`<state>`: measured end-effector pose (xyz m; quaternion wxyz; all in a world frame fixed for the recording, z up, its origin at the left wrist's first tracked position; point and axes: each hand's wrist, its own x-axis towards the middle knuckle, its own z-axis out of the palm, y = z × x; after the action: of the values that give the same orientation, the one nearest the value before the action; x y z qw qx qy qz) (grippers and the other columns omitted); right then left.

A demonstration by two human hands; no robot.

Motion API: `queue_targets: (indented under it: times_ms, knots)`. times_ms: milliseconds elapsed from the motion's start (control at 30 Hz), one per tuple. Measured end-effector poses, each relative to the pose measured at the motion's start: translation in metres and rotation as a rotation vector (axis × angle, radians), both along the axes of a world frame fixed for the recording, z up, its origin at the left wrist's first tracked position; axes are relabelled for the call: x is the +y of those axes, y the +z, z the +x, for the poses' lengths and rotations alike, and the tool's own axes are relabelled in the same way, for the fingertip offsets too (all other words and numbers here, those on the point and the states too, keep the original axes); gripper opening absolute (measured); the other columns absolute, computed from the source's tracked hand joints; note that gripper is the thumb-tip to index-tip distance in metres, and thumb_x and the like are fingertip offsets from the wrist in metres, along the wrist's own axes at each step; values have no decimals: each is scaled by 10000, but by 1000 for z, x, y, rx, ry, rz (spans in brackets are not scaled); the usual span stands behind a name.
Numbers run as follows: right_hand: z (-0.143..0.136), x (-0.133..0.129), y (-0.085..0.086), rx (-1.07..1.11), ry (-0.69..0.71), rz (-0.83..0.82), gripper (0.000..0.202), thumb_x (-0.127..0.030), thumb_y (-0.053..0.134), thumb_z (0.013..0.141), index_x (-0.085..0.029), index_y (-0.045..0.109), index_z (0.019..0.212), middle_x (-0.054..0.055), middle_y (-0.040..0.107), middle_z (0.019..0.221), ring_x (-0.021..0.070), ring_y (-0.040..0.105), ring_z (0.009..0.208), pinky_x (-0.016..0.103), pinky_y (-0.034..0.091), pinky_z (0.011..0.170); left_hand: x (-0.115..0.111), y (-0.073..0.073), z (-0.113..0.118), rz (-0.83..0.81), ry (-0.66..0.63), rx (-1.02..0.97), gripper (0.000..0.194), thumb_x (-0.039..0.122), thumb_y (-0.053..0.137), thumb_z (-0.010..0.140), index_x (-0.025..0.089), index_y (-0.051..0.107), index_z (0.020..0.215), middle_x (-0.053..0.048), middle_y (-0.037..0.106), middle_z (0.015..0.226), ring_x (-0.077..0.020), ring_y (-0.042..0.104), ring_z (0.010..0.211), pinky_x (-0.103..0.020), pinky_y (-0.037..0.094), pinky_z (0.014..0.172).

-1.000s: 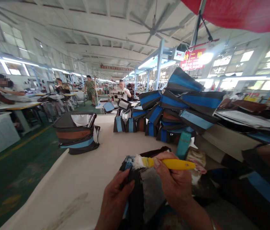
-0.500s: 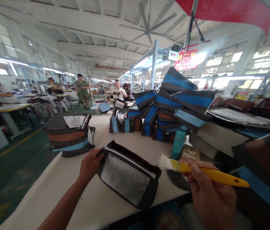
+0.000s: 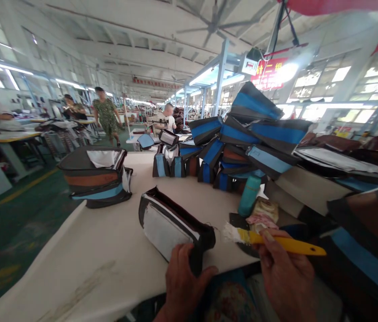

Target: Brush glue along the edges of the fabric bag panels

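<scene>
A dark, box-shaped bag piece (image 3: 167,230) with a silvery-white panel lies on the pale table (image 3: 108,250), its open side up. My left hand (image 3: 187,277) rests on its near right corner, thumb spread away from the fingers and nothing gripped between them. To the right, my right hand (image 3: 286,273) holds a yellow brush (image 3: 296,246) by its handle. The whitish bristles point left, just beside the bag piece's right end and apart from it. A teal bottle (image 3: 249,195) and a crumpled cloth (image 3: 264,217) are behind the brush.
Blue-striped bag pieces (image 3: 254,103) are piled at the table's back right. Stacked brown-and-blue pieces (image 3: 91,180) sit at the left edge, and a large striped piece (image 3: 370,250) is at the right. People are farther off, one in a patterned outfit (image 3: 106,116).
My left hand has let go of the bag piece's far left corner and moved to its near right corner. The piece has shifted slightly. The person in the patterned outfit has come closer.
</scene>
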<state>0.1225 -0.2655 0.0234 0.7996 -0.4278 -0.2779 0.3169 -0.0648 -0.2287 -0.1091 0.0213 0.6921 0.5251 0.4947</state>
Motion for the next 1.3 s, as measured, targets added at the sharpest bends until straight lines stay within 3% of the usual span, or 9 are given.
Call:
queue_targets:
  times_ms: [133, 300, 500, 633, 833, 1000, 1200, 1300]
  knots:
    - [-6, 0, -3, 62, 48, -28, 295, -331, 892, 596, -195, 688, 761, -14, 587, 683, 98, 538, 577, 168, 496, 548, 17, 2, 27, -57, 20, -115, 491, 366, 699, 805, 157, 503, 1204, -127, 620, 1065, -260, 646, 972, -414, 570, 823]
    - [3, 1, -12, -27, 34, -23, 278, -379, 847, 682, -184, 661, 754, -27, 560, 636, 101, 534, 572, 189, 477, 559, 30, 9, 16, -41, -119, -215, 330, 232, 531, 907, 170, 560, 1229, -130, 642, 1152, -250, 616, 1105, -425, 529, 943]
    - [-20, 21, -19, -172, 161, 10, 267, -412, 753, 796, -184, 615, 774, -44, 509, 549, 131, 516, 516, 242, 432, 504, 15, 43, -3, -166, -306, -269, 353, 245, 522, 913, 224, 607, 1254, -72, 648, 1033, -199, 644, 953, -308, 538, 854]
    - [-39, 46, -13, -375, 172, -26, 271, -430, 664, 862, -178, 612, 779, -35, 521, 560, 138, 506, 517, 262, 421, 520, 4, 60, -4, -253, -389, -334, 251, 268, 528, 912, 211, 687, 1098, -52, 627, 923, -178, 628, 836, -269, 528, 744]
    - [-29, 56, -2, -468, 20, -43, 293, -452, 692, 831, -172, 615, 792, -32, 533, 571, 149, 511, 538, 261, 412, 518, 3, 61, -7, -327, -375, -464, 306, 297, 595, 869, 222, 680, 1153, -34, 621, 923, -181, 619, 834, -269, 523, 740]
    - [-32, 49, -2, -462, 107, 16, 264, -427, 644, 872, -176, 609, 802, -36, 524, 574, 142, 508, 519, 259, 422, 505, 3, 62, -6, -355, -406, -536, 311, 311, 614, 860, 229, 686, 1151, -19, 620, 925, -175, 617, 834, -257, 521, 731]
    - [-20, 56, 1, -466, -15, 22, 247, -400, 690, 835, -177, 606, 769, -39, 518, 555, 136, 492, 521, 248, 404, 494, 2, 62, -11, -431, -359, -572, 360, 364, 667, 812, 222, 697, 1141, -33, 654, 981, -202, 624, 916, -285, 524, 813]
    - [-15, 58, -3, -400, 34, 61, 269, -409, 632, 873, -187, 572, 733, -31, 518, 574, 141, 510, 523, 263, 438, 502, 1, 66, -13, -481, -364, -619, 422, 387, 682, 792, 214, 683, 1177, -53, 673, 1061, -229, 623, 1004, -309, 524, 867]
